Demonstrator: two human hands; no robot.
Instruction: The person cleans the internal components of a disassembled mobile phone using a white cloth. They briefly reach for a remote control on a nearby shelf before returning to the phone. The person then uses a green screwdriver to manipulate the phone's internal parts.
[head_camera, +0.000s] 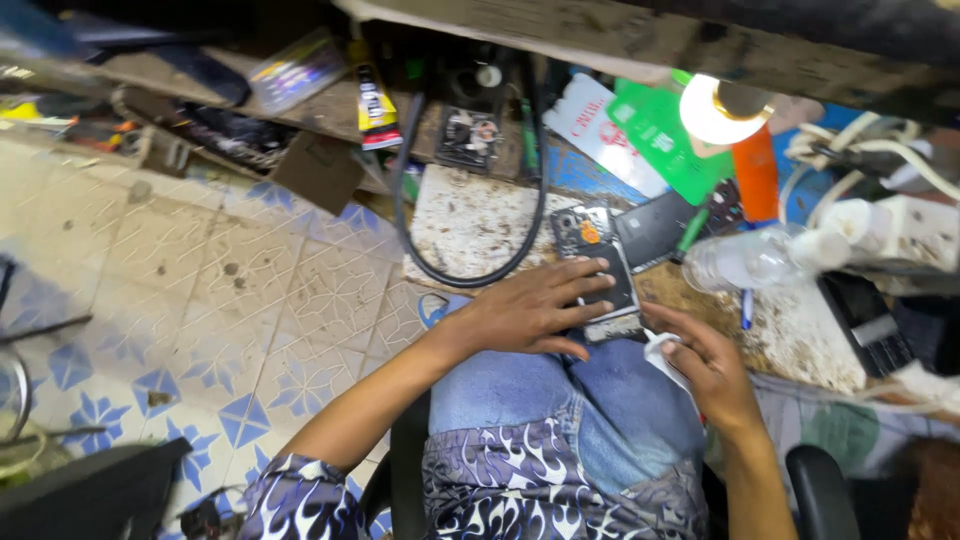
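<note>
A worn, stained workbench (800, 340) is carrying an opened phone (597, 270), a clear plastic bottle (745, 260), a black cable loop (470, 200) and a dark phone panel (652, 228).

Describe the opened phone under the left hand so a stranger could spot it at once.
Start at the glowing bare lamp bulb at upper right, then drop to the left hand above the blue-jeaned knee. Its fingers press a black rectangular phone with its back cover off; unlike the plain black slab beside it, its insides show.

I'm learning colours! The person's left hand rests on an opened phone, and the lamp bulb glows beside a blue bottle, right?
Almost. The left hand does rest on the opened phone, but the bottle beside the glowing lamp bulb is orange, not blue, as the head view shows.
</note>
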